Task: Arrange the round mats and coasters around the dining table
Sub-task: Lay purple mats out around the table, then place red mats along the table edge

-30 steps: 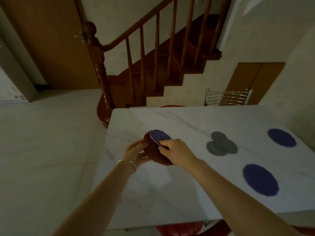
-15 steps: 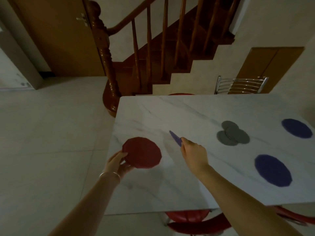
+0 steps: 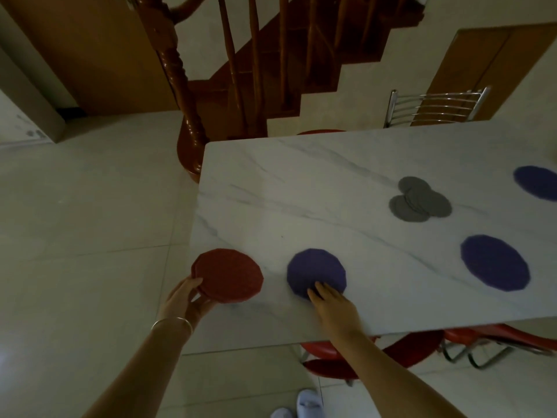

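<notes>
We looked down on a white marbled table [image 3: 301, 182] in a dim room. Our left hand [image 3: 188, 298] gripped the near edge of a red round mat [image 3: 227, 275], which looked like a small stack and sat at the table's near left corner, partly over the edge. Our right hand [image 3: 333, 303] lay flat with fingers spread and loose on the near edge of a purple mat [image 3: 316, 271] that rested flat on the table just right of the red one, not touching it. Two more purple mats lay further right: one [image 3: 494, 262] near the front edge, one [image 3: 536, 182] at the frame's right edge. Between them, further back, three grey coasters [image 3: 420, 203] overlapped. A metal chair back [image 3: 434, 107] stood behind the table, and red chair seats [image 3: 401, 354] showed beneath it.
</notes>
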The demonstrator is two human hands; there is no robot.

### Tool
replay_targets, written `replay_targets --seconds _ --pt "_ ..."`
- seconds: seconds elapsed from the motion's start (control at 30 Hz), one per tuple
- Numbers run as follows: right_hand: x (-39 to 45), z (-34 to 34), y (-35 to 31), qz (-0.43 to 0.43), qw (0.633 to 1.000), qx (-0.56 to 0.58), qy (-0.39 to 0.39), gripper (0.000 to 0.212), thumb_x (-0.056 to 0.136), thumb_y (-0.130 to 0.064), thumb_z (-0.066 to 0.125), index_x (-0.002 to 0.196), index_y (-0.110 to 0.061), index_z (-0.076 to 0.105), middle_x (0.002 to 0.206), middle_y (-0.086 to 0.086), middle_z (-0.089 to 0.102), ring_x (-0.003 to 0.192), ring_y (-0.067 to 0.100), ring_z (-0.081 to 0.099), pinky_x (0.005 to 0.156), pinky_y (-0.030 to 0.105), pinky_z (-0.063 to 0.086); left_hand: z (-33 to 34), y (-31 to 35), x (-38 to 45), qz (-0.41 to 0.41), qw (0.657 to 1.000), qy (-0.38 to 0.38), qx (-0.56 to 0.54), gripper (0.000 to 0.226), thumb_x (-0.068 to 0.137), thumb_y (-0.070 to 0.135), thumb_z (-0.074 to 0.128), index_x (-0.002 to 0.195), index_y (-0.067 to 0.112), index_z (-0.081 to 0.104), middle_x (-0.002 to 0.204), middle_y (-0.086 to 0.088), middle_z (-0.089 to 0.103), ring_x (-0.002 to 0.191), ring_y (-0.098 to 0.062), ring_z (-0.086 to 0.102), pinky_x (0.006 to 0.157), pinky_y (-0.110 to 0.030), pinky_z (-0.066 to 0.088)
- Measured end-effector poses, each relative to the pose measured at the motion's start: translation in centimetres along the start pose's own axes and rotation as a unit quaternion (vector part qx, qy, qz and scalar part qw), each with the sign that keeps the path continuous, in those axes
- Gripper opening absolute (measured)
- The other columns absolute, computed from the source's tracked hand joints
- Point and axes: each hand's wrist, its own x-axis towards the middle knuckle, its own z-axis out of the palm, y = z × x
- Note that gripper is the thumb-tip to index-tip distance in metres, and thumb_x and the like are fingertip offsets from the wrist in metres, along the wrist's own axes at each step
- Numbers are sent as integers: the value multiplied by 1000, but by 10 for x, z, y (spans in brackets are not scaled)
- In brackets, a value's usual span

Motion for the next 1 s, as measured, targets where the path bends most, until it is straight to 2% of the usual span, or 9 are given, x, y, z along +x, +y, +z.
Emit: replay_targets --seconds 0.17,0.33,0.47,0.53,0.6,0.7,0.77,0.87,1.0 --pt "8 3 0 19 1000 9 2 52 96 -13 42 145 -16 26 154 9 25 139 26 28 107 41 37 4 -11 -3 -19 1000 -6 9 11 89 3 55 95 8 61 97 -16 62 84 -32 63 54 -39 60" --pt "16 4 -3 26 1000 -2 -11 52 96 -15 41 146 -18 25 155 8 23 139 27 25 105 42 38 4 -14 -1 -16 1000 -6 14 11 88 3 56 95 7 63 93 -15 64 82 -32 63 54 -39 60" --pt "13 -1 -2 28 999 34 -31 45 100 -26 33 145 -20 29 156 4 21 140 26 22 101 40 40 4 -12 2 -20 1000 -5 14 12 87 4 57 96 8 64 93 -15 65 81 -32 65 55 -40 60" --pt "14 -15 -6 60 994 91 1 46 100 -27 33 145 -20 29 155 3 24 139 23 24 100 38 41 9 -10 2 -24 1000 -5 12 11 86 4 58 95 8 64 92 -14 65 79 -31 66 53 -38 59" --pt "21 -39 -12 78 983 148 79 45 99 -25 38 143 -18 34 151 5 32 136 21 30 101 35 40 18 -3 1 -21 1000 -10 10 10 85 4 59 94 8 64 91 -15 64 77 -31 66 52 -37 58" --pt "42 -88 -39 6 958 243 149 42 97 -29 46 136 -16 44 140 7 47 128 22 41 100 33 40 40 10 -1 -13 1000 -22 4 9 85 4 60 94 6 64 92 -15 64 76 -32 67 51 -38 58" --pt "60 -123 -65 -62 950 275 134 50 90 -45 54 133 -18 48 137 4 49 126 20 41 102 34 38 57 23 -3 -4 999 -45 -1 11 86 5 60 97 5 64 92 -16 65 73 -31 69 51 -38 58" --pt "88 -159 -102 -82 960 251 91 70 75 -65 59 130 -23 51 136 -2 48 124 17 43 100 35 41 81 47 -6 8 995 -94 -8 23 88 9 59 110 3 62 100 -19 65 75 -33 70 61 -47 61" --pt "118 -186 -135 -71 951 256 155 51 82 -56 58 121 -24 59 124 -3 60 112 16 55 94 29 45 99 95 2 14 990 -141 -29 24 87 11 62 109 2 63 98 -19 68 74 -33 72 58 -43 59"
